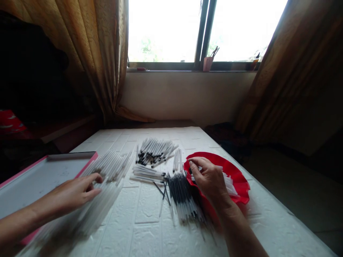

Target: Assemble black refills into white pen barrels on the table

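Note:
My left hand (76, 192) lies flat with spread fingers on a heap of clear pen tubes (107, 178) at the left of the white table (150, 217). My right hand (209, 178) reaches into a red bowl (238, 175) holding small white parts, its fingertips pinched at the bowl's left rim; what they grip is too small to tell. Between the hands lies a bundle of dark ink refills (183, 196). Further back lie assembled pens with black tips (155, 150) and a small stack of clear tubes (148, 173).
A flat grey tray with a pink rim (40, 175) sits at the table's left edge. Curtains hang on both sides of a bright window (166, 32), with a pink cup (207, 63) on the sill. The table's right edge drops to the floor.

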`<state>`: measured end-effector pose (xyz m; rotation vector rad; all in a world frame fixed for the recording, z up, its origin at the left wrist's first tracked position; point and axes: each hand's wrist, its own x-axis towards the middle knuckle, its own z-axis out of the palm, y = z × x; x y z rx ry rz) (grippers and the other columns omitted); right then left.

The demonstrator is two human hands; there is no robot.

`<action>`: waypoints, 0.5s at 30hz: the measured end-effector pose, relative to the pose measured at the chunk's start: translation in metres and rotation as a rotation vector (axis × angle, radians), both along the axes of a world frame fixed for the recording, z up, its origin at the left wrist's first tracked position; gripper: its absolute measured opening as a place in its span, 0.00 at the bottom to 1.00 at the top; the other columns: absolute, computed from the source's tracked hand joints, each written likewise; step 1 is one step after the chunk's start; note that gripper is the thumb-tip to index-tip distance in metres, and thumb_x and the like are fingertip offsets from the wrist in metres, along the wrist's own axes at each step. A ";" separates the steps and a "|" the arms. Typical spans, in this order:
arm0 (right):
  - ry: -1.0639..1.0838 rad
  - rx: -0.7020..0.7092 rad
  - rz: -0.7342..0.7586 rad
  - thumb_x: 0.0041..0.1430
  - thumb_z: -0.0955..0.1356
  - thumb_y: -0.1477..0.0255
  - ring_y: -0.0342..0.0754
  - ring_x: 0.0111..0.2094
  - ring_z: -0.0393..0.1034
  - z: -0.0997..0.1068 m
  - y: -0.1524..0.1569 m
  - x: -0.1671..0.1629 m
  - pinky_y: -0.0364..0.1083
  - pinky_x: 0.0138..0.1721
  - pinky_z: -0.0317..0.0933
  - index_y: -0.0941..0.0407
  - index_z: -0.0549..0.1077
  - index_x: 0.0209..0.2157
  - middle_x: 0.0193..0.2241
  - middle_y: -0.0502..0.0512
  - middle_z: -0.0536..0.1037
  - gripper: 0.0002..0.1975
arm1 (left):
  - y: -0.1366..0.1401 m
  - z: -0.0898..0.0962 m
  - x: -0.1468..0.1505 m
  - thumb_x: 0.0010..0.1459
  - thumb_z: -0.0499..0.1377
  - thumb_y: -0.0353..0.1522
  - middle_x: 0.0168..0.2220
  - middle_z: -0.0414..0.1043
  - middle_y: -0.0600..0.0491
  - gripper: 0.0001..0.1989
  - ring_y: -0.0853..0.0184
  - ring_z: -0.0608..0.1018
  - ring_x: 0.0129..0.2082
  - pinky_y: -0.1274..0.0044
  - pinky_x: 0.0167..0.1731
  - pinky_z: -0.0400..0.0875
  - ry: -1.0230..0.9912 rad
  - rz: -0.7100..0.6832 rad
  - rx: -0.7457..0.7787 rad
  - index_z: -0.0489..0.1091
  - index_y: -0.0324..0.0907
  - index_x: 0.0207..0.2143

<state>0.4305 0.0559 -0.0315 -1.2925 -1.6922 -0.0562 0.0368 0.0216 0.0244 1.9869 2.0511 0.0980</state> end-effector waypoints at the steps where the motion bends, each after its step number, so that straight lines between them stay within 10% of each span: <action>1: -0.030 -0.014 0.020 0.65 0.63 0.69 0.54 0.38 0.81 -0.002 -0.001 -0.005 0.49 0.41 0.72 0.54 0.82 0.38 0.37 0.58 0.86 0.14 | -0.005 0.001 -0.009 0.58 0.52 0.42 0.24 0.77 0.63 0.17 0.67 0.78 0.26 0.81 0.29 0.59 0.030 0.011 0.019 0.75 0.45 0.43; 15: -0.602 -0.321 0.151 0.65 0.69 0.77 0.52 0.35 0.79 -0.003 -0.015 -0.071 0.44 0.34 0.63 0.54 0.82 0.34 0.34 0.56 0.83 0.09 | -0.025 -0.017 -0.041 0.57 0.56 0.44 0.30 0.82 0.49 0.18 0.52 0.83 0.32 0.72 0.32 0.63 -0.004 -0.005 0.219 0.78 0.46 0.41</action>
